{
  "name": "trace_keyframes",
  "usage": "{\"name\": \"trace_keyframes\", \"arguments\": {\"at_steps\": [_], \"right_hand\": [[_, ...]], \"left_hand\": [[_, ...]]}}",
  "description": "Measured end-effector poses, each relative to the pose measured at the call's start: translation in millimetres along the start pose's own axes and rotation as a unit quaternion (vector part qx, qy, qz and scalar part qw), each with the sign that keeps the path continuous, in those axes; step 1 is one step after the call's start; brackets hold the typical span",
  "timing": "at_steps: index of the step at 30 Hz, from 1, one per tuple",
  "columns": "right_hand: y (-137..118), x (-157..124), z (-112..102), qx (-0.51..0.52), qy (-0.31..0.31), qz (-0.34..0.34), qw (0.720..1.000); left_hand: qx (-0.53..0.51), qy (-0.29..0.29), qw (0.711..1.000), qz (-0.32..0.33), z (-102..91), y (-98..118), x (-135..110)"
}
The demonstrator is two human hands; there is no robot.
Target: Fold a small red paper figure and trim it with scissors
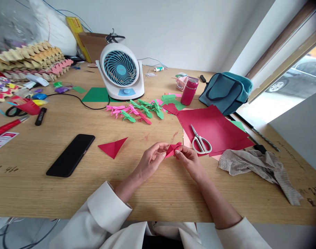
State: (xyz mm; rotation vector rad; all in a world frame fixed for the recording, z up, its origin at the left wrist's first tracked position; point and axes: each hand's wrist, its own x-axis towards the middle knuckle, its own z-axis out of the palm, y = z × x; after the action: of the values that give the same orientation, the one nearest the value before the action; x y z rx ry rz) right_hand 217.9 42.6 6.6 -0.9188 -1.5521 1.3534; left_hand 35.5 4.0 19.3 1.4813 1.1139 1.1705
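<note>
Between my two hands is a small piece of folded red paper, held a little above the table. My left hand pinches its left end between thumb and fingers. At its right end, the thumb and fingers of my right hand are closed on it too. A red paper triangle with a crease lies to the left of my hands. White-handled scissors rest on large red paper sheets to the right. Beyond my hands lies a pile of green, pink and red folded paper figures.
A black phone lies at left. Behind the figures stands a white fan, with a red flask and a teal bag to its right. A crumpled cloth lies at right. Stacked egg trays fill the far left.
</note>
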Motion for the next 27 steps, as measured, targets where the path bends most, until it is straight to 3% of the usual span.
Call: {"name": "trace_keyframes", "arguments": {"at_steps": [4,10,19,27], "right_hand": [[0,-1,1,0.01,-0.031,-0.018,0.999],[4,-1,0,0.006,-0.047,-0.009,0.999],[2,-2,3,0.025,-0.01,0.008,1.0],[0,-2,1,0.005,-0.019,0.005,1.0]], "left_hand": [[-0.109,-0.057,0.986,-0.117,1.0,-4,3],[-0.17,-0.067,0.967,-0.18,-1.1,-9,4],[-0.164,-0.073,0.962,-0.206,1.4,-11,4],[-0.134,-0.063,0.969,-0.198,3.8,-17,4]]}}
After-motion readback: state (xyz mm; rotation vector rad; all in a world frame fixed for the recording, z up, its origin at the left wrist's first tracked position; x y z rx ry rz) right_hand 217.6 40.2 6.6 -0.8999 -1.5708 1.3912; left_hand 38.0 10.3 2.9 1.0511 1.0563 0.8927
